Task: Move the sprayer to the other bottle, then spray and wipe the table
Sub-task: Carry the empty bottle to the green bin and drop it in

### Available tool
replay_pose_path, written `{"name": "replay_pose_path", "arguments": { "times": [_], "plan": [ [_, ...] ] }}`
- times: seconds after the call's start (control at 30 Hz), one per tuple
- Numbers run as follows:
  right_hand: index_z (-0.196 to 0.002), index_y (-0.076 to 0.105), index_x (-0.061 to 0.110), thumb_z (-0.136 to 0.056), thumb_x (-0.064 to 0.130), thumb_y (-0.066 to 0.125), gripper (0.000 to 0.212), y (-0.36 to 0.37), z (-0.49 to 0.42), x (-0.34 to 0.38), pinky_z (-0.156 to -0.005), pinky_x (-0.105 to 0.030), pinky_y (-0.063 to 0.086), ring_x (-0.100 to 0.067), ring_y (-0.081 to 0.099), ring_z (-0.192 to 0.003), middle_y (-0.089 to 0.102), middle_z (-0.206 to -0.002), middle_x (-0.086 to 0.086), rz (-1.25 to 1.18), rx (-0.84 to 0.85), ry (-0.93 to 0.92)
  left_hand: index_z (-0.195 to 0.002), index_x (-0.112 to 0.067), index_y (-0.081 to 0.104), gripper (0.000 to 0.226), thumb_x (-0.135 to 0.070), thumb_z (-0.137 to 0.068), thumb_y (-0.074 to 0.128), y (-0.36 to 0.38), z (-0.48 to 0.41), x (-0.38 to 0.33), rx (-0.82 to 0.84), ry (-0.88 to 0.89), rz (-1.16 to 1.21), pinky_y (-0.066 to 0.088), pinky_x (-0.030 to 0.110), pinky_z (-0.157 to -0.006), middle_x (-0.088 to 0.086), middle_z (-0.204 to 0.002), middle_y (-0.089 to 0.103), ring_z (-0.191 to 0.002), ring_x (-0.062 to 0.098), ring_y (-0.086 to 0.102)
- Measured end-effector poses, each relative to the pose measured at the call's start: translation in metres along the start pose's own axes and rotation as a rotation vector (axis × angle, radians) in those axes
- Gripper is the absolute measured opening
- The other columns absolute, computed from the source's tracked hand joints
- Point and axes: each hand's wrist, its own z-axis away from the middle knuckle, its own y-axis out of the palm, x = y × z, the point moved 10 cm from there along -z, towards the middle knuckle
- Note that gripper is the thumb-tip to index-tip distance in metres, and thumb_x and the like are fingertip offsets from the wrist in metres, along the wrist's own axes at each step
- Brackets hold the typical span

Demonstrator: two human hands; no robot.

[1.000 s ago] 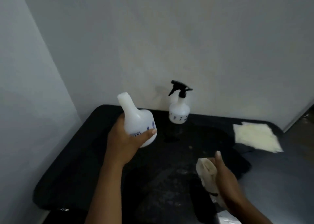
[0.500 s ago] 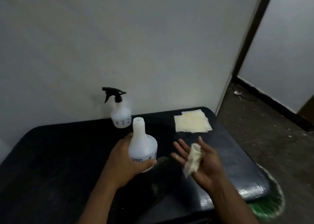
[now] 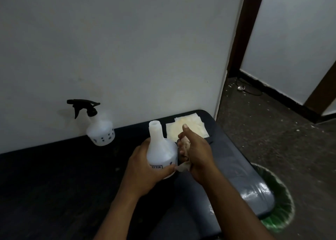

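My left hand (image 3: 143,168) grips a white bottle (image 3: 161,148) with an open neck and no sprayer, held upright above the black table (image 3: 54,176). My right hand (image 3: 196,152) presses a crumpled pale cloth (image 3: 183,167) against the bottle's right side. A second white bottle (image 3: 101,130) with a black trigger sprayer (image 3: 82,107) on it stands by the wall at the back of the table, left of my hands.
A flat stack of pale cloths (image 3: 187,128) lies at the table's back right corner. A green-lined bin (image 3: 276,207) sits on the floor beside the table's right end. White walls stand behind, with a dark doorway frame (image 3: 238,39) to the right.
My view has swung to the right. The right hand, open-palmed with the cloth half a second ago, has closed on it and moved against the bottle in my left hand.
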Motion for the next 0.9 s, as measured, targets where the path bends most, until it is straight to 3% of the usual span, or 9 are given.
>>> {"name": "replay_pose_path", "arguments": {
  "times": [0.13,0.27,0.37,0.43,0.53,0.6,0.67,0.8,0.9],
  "plan": [
    [-0.107,0.062,0.016,-0.09,0.032,0.062,0.024,-0.01,-0.007,0.015,-0.075,-0.04,0.05,-0.022,0.062,-0.08,0.066,-0.096,-0.01,0.013,0.037,-0.133,-0.135,-0.033,0.041,0.106,-0.064,-0.043,0.084,0.015,-0.009,0.002,0.013,-0.029,0.018,0.044,0.011,-0.076,-0.017,-0.122,0.053,-0.107,0.004,0.055],
    [-0.139,0.039,0.035,-0.072,0.029,0.061,0.071,-0.01,-0.008,0.027,-0.104,-0.041,0.045,-0.014,0.056,-0.118,0.055,-0.133,0.0,0.181,0.108,-0.265,-0.129,-0.033,0.043,0.1,-0.06,-0.042,0.085,0.025,-0.009,0.0,0.005,-0.034,0.033,0.044,0.0,-0.067,-0.027,-0.114,0.049,-0.101,-0.005,0.054],
    [-0.152,0.013,0.033,-0.07,0.016,0.052,0.092,0.006,0.005,0.024,-0.092,-0.009,0.044,0.022,0.048,-0.111,0.04,-0.132,0.026,0.409,0.258,-0.375,-0.135,-0.034,0.04,0.099,-0.05,-0.049,0.089,0.038,-0.004,-0.002,0.079,-0.04,0.051,0.043,0.003,-0.072,-0.022,-0.121,0.052,-0.108,-0.002,0.054],
    [-0.151,0.009,0.034,-0.072,0.013,0.051,0.092,0.011,0.009,0.019,-0.087,-0.001,0.039,0.032,0.041,-0.108,0.032,-0.128,0.036,0.489,0.304,-0.428,-0.137,-0.036,0.037,0.102,-0.051,-0.05,0.088,0.04,-0.001,-0.004,0.078,-0.035,0.029,0.041,0.003,-0.073,-0.022,-0.123,0.051,-0.109,-0.001,0.054],
    [-0.144,0.031,0.032,-0.077,0.016,0.06,0.074,0.01,0.01,0.026,-0.102,-0.019,0.041,0.01,0.044,-0.127,0.044,-0.137,0.027,0.472,0.267,-0.513,-0.148,-0.028,0.028,0.118,-0.051,-0.049,0.089,0.038,0.001,-0.004,0.044,-0.03,-0.041,0.04,0.017,-0.093,-0.015,-0.134,0.047,-0.123,0.007,0.046],
    [-0.122,0.049,0.041,-0.083,0.02,0.069,0.049,0.006,0.009,0.032,-0.099,-0.016,0.042,0.009,0.045,-0.126,0.047,-0.13,0.037,0.495,0.222,-0.564,-0.151,-0.026,0.022,0.125,-0.052,-0.049,0.09,0.036,0.002,-0.003,0.035,-0.024,-0.095,0.037,0.026,-0.099,-0.009,-0.145,0.042,-0.131,0.012,0.04],
    [-0.109,0.056,0.041,-0.085,0.023,0.072,0.033,0.004,0.009,0.034,-0.097,-0.016,0.042,0.013,0.04,-0.127,0.048,-0.129,0.029,0.563,0.18,-0.583,-0.152,-0.024,0.021,0.126,-0.053,-0.05,0.089,0.033,0.002,-0.002,0.021,-0.014,-0.141,0.035,0.027,-0.1,-0.006,-0.15,0.038,-0.134,0.014,0.036],
    [-0.11,0.062,0.03,-0.089,0.028,0.068,0.021,0.009,0.014,0.035,-0.081,-0.02,0.052,-0.002,0.063,-0.099,0.066,-0.103,0.009,0.521,0.19,-0.633,-0.151,-0.023,0.022,0.119,-0.052,-0.055,0.087,0.031,0.004,-0.007,-0.006,0.0,-0.155,0.032,0.027,-0.104,-0.003,-0.152,0.035,-0.137,0.016,0.034],
    [-0.106,0.061,0.021,-0.091,0.034,0.063,0.02,0.013,0.018,0.04,-0.073,-0.025,0.055,-0.01,0.066,-0.087,0.067,-0.093,0.008,0.523,0.151,-0.684,-0.148,-0.023,0.031,0.11,-0.056,-0.055,0.08,0.036,0.007,-0.02,0.029,0.027,-0.091,0.044,0.037,-0.105,-0.003,-0.145,0.043,-0.132,0.016,0.041]
  ]
}}
